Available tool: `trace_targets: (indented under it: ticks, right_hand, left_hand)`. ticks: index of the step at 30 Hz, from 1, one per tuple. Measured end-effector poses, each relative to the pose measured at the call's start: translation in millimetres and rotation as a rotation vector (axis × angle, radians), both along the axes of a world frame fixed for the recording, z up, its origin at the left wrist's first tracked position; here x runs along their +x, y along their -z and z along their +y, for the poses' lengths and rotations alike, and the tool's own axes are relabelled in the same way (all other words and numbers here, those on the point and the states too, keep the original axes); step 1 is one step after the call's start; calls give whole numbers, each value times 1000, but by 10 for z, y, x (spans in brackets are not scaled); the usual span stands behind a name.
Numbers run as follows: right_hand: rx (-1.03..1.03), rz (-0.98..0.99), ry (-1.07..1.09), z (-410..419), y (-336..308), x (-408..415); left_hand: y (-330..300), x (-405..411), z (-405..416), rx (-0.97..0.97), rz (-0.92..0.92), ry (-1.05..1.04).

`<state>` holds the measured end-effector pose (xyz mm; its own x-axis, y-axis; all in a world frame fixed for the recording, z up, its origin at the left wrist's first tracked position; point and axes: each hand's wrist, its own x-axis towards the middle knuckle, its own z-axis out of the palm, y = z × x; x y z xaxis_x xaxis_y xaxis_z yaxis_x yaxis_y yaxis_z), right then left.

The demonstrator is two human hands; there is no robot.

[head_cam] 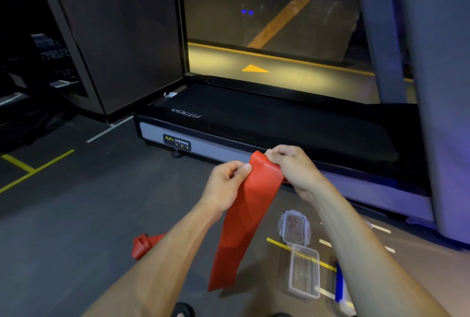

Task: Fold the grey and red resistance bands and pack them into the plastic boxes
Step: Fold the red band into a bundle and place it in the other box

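**Two hands hold up a red resistance band above a gym floor**

Seen from the person's own head, both bare forearms reach forward from the bottom of the view. The left hand (pixel 225 184) pinches the left edge of the red band (pixel 250 217) between thumb and fingers, close to its top. The right hand (pixel 292 166) is closed around the band's top right corner, fingers curled over the fold there. The two hands sit close together at the centre, just past 12 o'clock from the person's body.

The band hangs down from the hands as a broad flat strip, slanting toward 6 o'clock, its lower end loose above the dark floor (pixel 76 215).

At 8 o'clock, partly behind the left forearm, a second red piece (pixel 142 245) lies bunched on the floor; whether it is part of the same band cannot be told.

At 4 o'clock, a clear plastic box (pixel 305 271) stands open on the floor, across a yellow line. Just beyond it lies a clear lid (pixel 295 226) with clip tabs. A blue object (pixel 339 283) shows beside the box, mostly hidden by the right forearm.

From 11 to 2 o'clock, a black treadmill (pixel 279 123) lies across the view, labelled "Body Strong" on its end.
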<state>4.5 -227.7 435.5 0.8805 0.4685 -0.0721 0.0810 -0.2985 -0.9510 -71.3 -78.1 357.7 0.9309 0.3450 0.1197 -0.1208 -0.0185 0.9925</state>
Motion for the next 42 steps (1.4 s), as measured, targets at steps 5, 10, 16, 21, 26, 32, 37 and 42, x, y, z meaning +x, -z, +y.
trace_targets:
  ticks: [5, 10, 16, 21, 26, 32, 37, 42]
  right_hand:
    - [2, 35, -42, 23, 6, -37]
    - [-21, 43, -100, 5, -23, -73]
    - [-125, -69, -240, -75, -43, -62]
    - [-160, -110, -177, -90, 5, 8]
    - [-141, -116, -138, -98, 31, 31]
    - [-81, -130, -130, -81, 26, 15]
    - [-103, -123, -142, -99, 49, 31]
    - [-123, -78, -161, -92, 35, 17]
  left_hand:
    - [-9, -20, 2, -21, 1, 2]
    - [-47, -44, -17, 31, -34, -15]
    - [-38, -48, -3, 46, -39, -35]
    - [-37, -51, -12, -8, -29, 46]
    - [-2, -53, 22, -17, -9, 130]
    - [-2, -41, 14, 16, 9, 109]
    - [2, -23, 2, 26, 8, 76]
    - [1, -14, -19, 70, -18, 67]
